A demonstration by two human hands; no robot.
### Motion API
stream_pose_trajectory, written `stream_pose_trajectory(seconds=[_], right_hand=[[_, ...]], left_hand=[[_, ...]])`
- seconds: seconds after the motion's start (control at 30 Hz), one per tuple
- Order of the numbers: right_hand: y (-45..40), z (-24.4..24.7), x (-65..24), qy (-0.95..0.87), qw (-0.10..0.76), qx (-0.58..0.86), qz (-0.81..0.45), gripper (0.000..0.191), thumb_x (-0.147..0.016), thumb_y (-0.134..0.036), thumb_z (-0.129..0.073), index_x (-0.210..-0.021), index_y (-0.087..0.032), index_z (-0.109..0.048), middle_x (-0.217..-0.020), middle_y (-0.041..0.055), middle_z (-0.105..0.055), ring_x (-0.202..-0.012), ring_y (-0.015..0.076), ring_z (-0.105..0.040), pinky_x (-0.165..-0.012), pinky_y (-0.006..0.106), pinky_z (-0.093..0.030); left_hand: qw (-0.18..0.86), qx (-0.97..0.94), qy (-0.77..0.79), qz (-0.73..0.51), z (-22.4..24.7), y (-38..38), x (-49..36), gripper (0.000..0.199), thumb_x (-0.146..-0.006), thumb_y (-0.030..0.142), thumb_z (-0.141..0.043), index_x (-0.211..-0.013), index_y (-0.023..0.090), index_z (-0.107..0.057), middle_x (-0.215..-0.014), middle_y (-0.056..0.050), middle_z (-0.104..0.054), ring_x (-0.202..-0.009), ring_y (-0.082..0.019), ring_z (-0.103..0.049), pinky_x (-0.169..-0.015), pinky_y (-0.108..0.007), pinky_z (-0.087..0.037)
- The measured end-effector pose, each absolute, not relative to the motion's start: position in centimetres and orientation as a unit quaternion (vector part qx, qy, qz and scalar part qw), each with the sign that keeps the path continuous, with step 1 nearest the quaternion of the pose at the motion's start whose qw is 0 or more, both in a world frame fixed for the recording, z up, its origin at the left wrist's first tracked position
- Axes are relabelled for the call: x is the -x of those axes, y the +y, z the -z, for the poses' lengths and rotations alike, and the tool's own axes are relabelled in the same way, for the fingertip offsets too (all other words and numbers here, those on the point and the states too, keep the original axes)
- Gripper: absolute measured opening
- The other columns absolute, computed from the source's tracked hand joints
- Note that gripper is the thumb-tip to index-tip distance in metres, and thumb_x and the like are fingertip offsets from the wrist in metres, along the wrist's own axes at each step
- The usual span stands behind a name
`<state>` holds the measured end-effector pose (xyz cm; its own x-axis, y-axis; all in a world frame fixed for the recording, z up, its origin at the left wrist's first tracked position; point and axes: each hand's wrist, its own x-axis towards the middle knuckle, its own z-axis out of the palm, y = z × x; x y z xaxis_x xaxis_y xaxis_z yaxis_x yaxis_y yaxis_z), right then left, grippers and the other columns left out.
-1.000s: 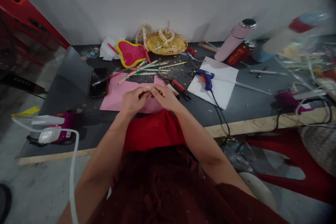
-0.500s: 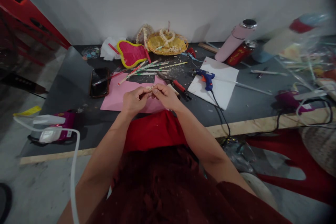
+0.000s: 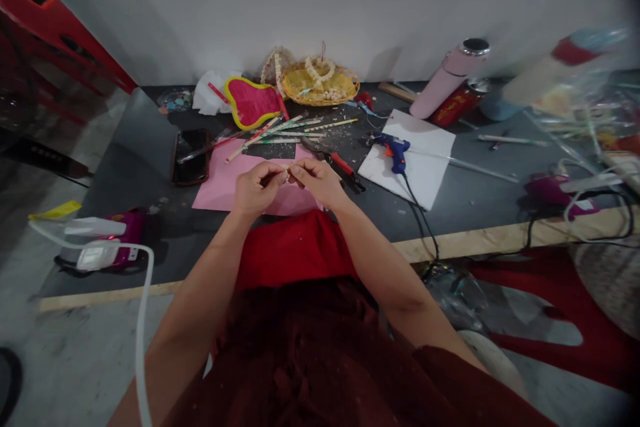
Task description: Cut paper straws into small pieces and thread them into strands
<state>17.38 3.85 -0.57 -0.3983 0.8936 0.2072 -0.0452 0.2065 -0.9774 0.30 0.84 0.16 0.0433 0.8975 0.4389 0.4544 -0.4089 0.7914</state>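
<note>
Head camera: left hand (image 3: pixel 256 189) and right hand (image 3: pixel 320 183) pinch a small pale piece (image 3: pixel 287 171) over the pink sheet (image 3: pixel 215 188). Right of them, a blue glue gun (image 3: pixel 397 156) lies on white board (image 3: pixel 431 179).

On my screen the light is dim and greyish, and I cannot tell where its source is. A soft shadow lies on the grey wall (image 3: pixel 225 7), left of the pink thermos (image 3: pixel 445 83), whose metal top glints slightly. I lose most folds of the dark red garment (image 3: pixel 300 360). The red chair (image 3: pixel 53 23) looks stretched, the bottle (image 3: pixel 540 80) at right is smeared, and the upper right corner darkens to black.
</note>
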Motion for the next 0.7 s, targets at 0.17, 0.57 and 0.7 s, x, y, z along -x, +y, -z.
stream_pose_trajectory(seconds=[0.17, 0.57, 0.7], right_hand=[[3.84, 0.6, -17.23, -0.636, 0.433, 0.351, -0.534, 0.038, -0.081, -0.057, -0.063, -0.079, -0.02, -0.064, -0.069, -0.0028, -0.059, -0.06, 0.0085, -0.048, -0.058, 0.023, -0.04], [3.87, 0.73, -17.48, -0.678, 0.416, 0.373, -0.477, 0.039, -0.091, -0.054, -0.049, -0.083, -0.019, -0.064, -0.072, 0.0003, -0.063, -0.067, 0.0113, -0.055, -0.062, 0.024, -0.043], [4.32, 1.14, -18.02, -0.713, 0.412, 0.46, -0.332, 0.019, -0.091, -0.031, -0.05, -0.097, -0.02, -0.064, -0.092, 0.0044, -0.068, -0.084, 0.0166, -0.061, -0.077, 0.03, -0.048]], left_hand=[[0.23, -0.698, 0.502, -0.456, 0.5, 0.95, -0.43, 0.013, -0.082, 0.03, -0.066, -0.091, 0.021, -0.07, -0.082, -0.003, -0.074, -0.067, -0.013, -0.065, -0.062, -0.024, -0.051], [0.14, -0.729, 0.524, -0.418, -0.14, 0.81, -0.1, 0.013, -0.085, 0.029, -0.061, -0.088, 0.021, -0.071, -0.078, -0.002, -0.073, -0.061, -0.012, -0.059, -0.059, -0.023, -0.043], [0.108, -0.711, 0.556, -0.417, -0.08, 1.2, 0.36, 0.013, -0.084, 0.03, -0.061, -0.085, 0.02, -0.07, -0.075, -0.002, -0.071, -0.061, -0.013, -0.058, -0.059, -0.024, -0.042]])
